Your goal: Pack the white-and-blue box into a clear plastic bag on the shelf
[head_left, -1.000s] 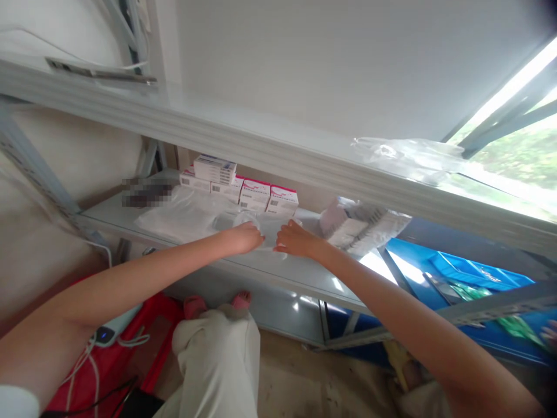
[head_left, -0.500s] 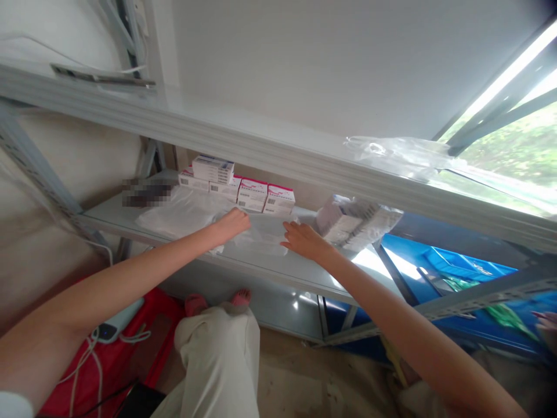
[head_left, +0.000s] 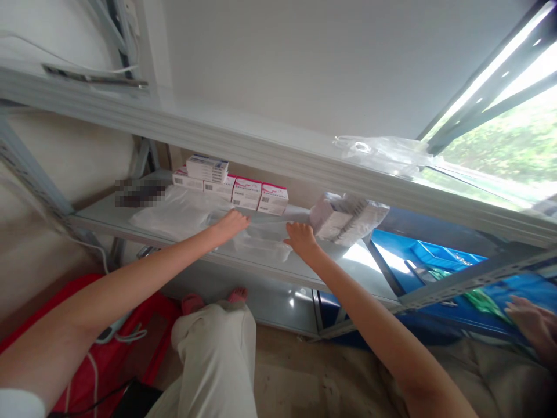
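Observation:
Both of my arms reach onto a grey metal shelf (head_left: 278,270). My left hand (head_left: 232,222) rests, fingers curled, on clear plastic bags (head_left: 183,212) lying on the shelf. Just right of it, my right hand (head_left: 300,237) presses flat on another clear bag (head_left: 263,241) with the fingers spread. Behind the hands stands a row of white and pink boxes (head_left: 248,194), with one box (head_left: 206,168) stacked on top at the left. A wrapped bundle of boxes (head_left: 346,215) lies right of my right hand.
The upper shelf beam (head_left: 261,154) runs across above, with a clear bag (head_left: 378,152) on it. Blue bins (head_left: 439,267) sit at the lower right, where another person's hand (head_left: 533,322) shows. A red crate (head_left: 126,354) with cables stands by my knees.
My hands have spread apart along the clear bag. The left slid back left, the right moved right toward the wrapped bundle. The view shifted slightly and another person's hand came into view.

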The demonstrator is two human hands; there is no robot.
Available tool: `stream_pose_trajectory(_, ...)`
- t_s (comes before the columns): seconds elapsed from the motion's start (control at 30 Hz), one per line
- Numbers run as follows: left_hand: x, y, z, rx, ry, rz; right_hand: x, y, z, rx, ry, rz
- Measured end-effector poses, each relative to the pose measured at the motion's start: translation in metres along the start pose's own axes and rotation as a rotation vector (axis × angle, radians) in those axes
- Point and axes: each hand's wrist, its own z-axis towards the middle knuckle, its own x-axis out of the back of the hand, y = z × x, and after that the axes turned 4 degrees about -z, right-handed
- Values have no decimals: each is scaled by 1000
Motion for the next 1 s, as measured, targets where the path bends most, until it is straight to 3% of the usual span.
stream_pose_trajectory(0.23, 7, 24, 7, -85, 92, -6, -4, -13, -8, -58, -29, -4)
stream_pose_trajectory(0.37, 8, 55, 27, -194, -4, -131, 4, -19, -13, -79, -60, 17)
stream_pose_trajectory(0.5, -4, 75, 52, -147, -113, -258, 12, -21, -18, -131, -95, 46)
stream_pose_trajectory(0.7, -40, 64, 77, -56, -180, -365, 4, -20, -27, -199, -61, -6)
stream_pose_trajectory(0.9, -79, 47, 88, 96, -454, -526, -17, -21, -29, -251, -16, 85)
stream_pose_trajectory(1.0, -88, 43, 88, 113, -469, -586, -23, -18, -31, -204, 58, 198)
